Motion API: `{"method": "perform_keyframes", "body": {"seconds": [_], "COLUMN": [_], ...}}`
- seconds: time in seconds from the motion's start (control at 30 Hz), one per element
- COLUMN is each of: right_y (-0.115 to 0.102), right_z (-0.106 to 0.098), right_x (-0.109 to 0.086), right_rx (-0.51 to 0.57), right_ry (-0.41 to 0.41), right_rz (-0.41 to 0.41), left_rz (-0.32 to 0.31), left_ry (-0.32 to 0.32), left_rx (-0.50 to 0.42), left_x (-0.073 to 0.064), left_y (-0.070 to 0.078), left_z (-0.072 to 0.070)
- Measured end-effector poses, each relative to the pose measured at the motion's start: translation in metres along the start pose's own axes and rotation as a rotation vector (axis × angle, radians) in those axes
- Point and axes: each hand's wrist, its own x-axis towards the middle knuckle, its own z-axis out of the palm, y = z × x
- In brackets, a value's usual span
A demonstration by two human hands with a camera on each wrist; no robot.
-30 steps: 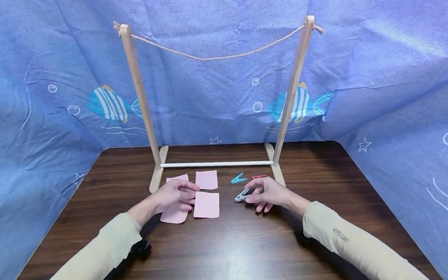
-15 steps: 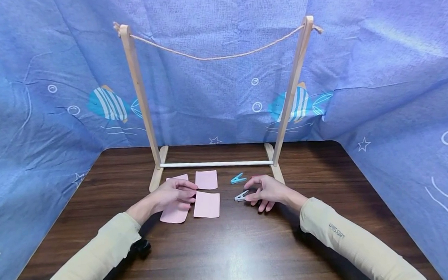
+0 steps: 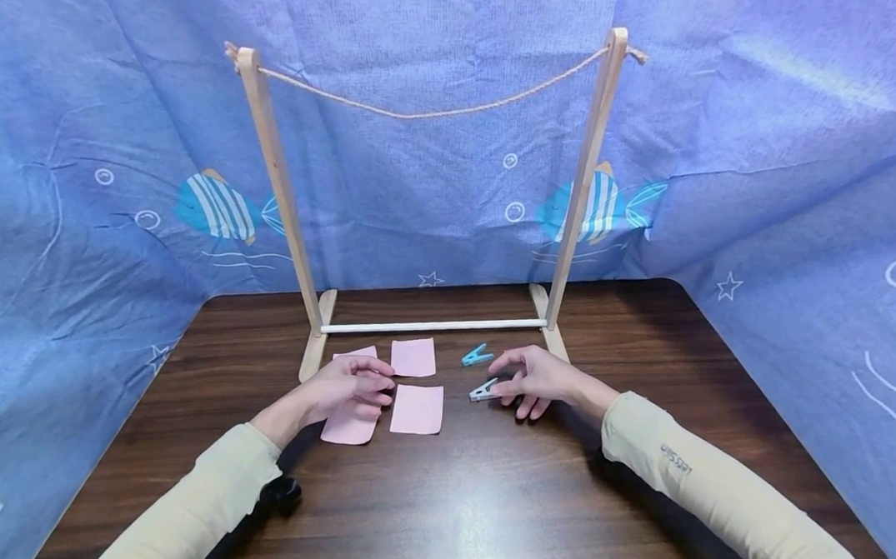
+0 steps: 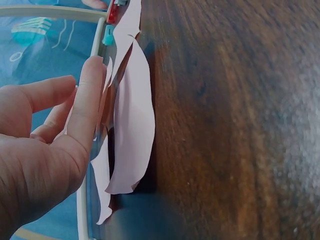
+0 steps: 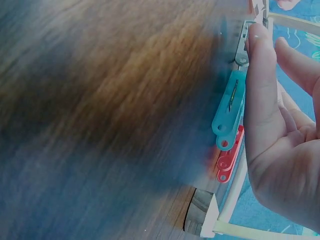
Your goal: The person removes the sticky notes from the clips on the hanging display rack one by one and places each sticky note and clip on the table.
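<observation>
In the head view my left hand (image 3: 345, 389) hangs with loosely bent fingers over the pink squares at the left, partly covering them. One pink square (image 3: 414, 358) lies toward the rack, and another pink square (image 3: 416, 410) lies nearer me, beside the fingertips. The left wrist view shows a pink piece (image 4: 134, 120) with wavy edges just past the fingers. My right hand (image 3: 534, 382) is relaxed, its thumb tip right at the end of a grey clothespin (image 3: 482, 389) lying on the table. Beyond lies a teal clothespin (image 3: 478, 355). A red clothespin (image 5: 230, 155) shows in the right wrist view.
Behind the squares stands a wooden rack: left post (image 3: 282, 189), right post (image 3: 586, 177), a sagging rope (image 3: 406, 116) between their tops and a white bar (image 3: 431, 325) low down. The brown table (image 3: 468, 497) meets a blue fish-print curtain (image 3: 436, 204).
The grey clothespin, tilted at my right fingertips earlier, now lies flatter on the table. My right hand now hides the red clothespin in the head view. The front pink square sits slightly further right.
</observation>
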Motion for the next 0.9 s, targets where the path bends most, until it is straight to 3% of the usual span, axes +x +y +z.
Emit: {"method": "perform_keyframes", "body": {"seconds": [0.23,0.53,0.77,0.9], "right_y": [-0.006,-0.016,-0.016,-0.027], "right_z": [-0.006,-0.018,-0.022,-0.029], "right_x": [0.000,0.000,-0.007,-0.010], "right_rx": [-0.006,-0.008,-0.016,-0.049], "right_ry": [-0.010,-0.053,-0.173,-0.229], "right_rz": [-0.017,-0.023,0.046,0.045], "left_rz": [0.013,-0.042,-0.061,-0.060], "left_ry": [-0.030,-0.203,-0.253,-0.253], "left_rx": [0.005,0.094,0.157,0.185], "left_x": [-0.004,-0.016,-0.032,-0.038], "left_y": [0.003,0.008,0.008,0.021], "left_z": [-0.004,-0.012,-0.024,-0.034]}}
